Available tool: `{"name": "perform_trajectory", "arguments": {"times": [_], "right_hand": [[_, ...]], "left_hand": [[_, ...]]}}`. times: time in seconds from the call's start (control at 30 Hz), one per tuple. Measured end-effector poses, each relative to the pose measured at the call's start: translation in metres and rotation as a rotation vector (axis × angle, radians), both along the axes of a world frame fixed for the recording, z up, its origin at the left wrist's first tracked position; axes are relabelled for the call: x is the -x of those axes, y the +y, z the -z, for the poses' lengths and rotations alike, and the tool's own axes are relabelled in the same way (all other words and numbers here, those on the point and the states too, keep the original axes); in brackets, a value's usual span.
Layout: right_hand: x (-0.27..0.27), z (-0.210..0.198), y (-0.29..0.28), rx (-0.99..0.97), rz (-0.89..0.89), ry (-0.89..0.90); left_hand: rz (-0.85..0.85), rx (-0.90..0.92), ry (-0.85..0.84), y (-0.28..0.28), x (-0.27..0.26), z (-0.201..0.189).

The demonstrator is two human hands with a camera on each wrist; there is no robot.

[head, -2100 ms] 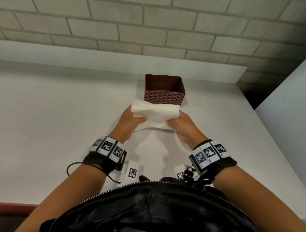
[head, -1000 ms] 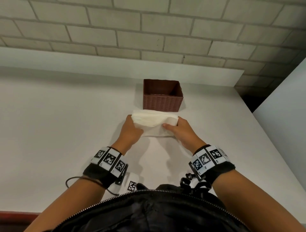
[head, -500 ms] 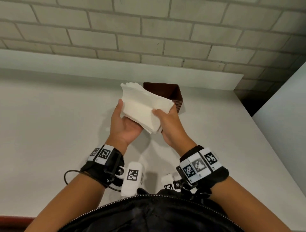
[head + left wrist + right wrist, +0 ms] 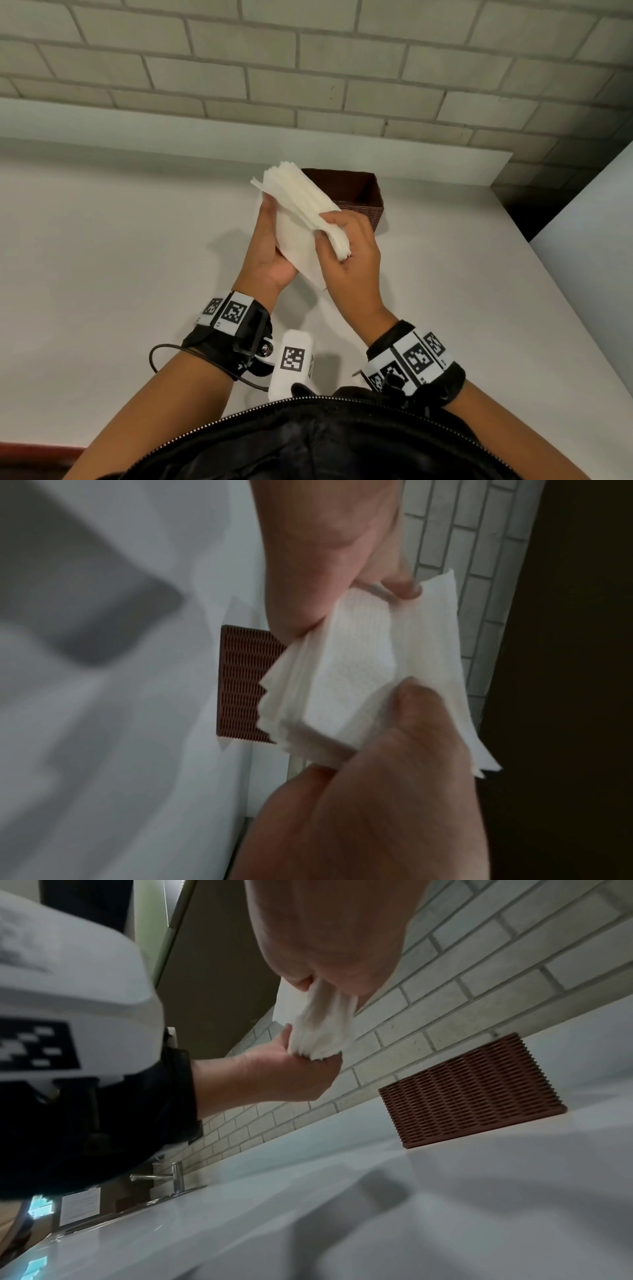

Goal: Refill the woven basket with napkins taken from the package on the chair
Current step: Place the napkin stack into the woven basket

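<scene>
1. Head view gives the big picture: a wide white worktop [image 4: 102, 274] running along a brick wall [image 4: 308, 51], with the brown woven basket [image 4: 368, 202] sitting on it near the back. It looks empty from here, though the napkins cover part of the opening.
2. The stack of napkins [image 4: 301, 212] is up in the air just in front of the basket, tilted on edge, not in it yet. The package and chair aren't in any shot.
3. The left hand [image 4: 270, 250] cups the stack from below and behind, fingers curled round it. The right hand [image 4: 349, 257] is clamped on the near corner, thumb on top.
4. Handling guess: super light, soft, floppy paper. The sheets are fanned, so loose ones could slide off. I'd squeeze the stack flat across both faces near the middle, not by one corner.
5. The left wrist view shows what the head cam can't: the layered, staggered edges up close, plus the basket's ribbed weave.
6. The right wrist view catches the low angle: the bottom corner of the stack bunched in the left palm, clear air between napkins and basket, and a tap [image 4: 171, 1176] far down the worktop.
</scene>
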State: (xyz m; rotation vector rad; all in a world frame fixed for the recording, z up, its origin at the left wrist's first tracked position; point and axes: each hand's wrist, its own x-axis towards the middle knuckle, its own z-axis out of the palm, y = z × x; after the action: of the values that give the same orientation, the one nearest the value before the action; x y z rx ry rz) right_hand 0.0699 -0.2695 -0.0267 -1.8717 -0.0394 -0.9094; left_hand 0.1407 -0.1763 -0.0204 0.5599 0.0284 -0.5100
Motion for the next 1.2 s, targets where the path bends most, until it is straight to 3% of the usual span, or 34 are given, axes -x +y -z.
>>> {"name": "perform_trajectory", "arguments": {"times": [0.3,0.4,0.6,0.7,0.8,0.97,1.2], "right_hand": [[0.002,-0.004,0.002,-0.058,0.006,0.056],[0.006,-0.010,0.007,-0.169,-0.106,0.174],[-0.006,-0.009,0.001,-0.522,-0.105,0.313],[-0.013,-0.005,-0.002,-0.442,-0.072,0.423],[-0.017,-0.006,-0.014,-0.440,-0.067,0.423],[-0.029,-0.011,-0.036,-0.718,-0.140,0.440],[-0.043,-0.009,-0.048,-0.587,-0.090,0.432]], "left_hand": [[-0.024,0.006,-0.077,-0.001,0.000,0.008],[0.000,-0.025,-0.075,-0.003,-0.001,0.011],[-0.114,0.015,0.062,-0.008,-0.003,0.016],[-0.124,0.013,0.086,-0.013,-0.002,0.020],[-0.123,-0.019,0.064,-0.013,-0.007,0.021],[-0.152,-0.121,0.055,-0.012,-0.017,0.015],[-0.164,-0.156,0.050,-0.021,-0.025,0.011]]}}
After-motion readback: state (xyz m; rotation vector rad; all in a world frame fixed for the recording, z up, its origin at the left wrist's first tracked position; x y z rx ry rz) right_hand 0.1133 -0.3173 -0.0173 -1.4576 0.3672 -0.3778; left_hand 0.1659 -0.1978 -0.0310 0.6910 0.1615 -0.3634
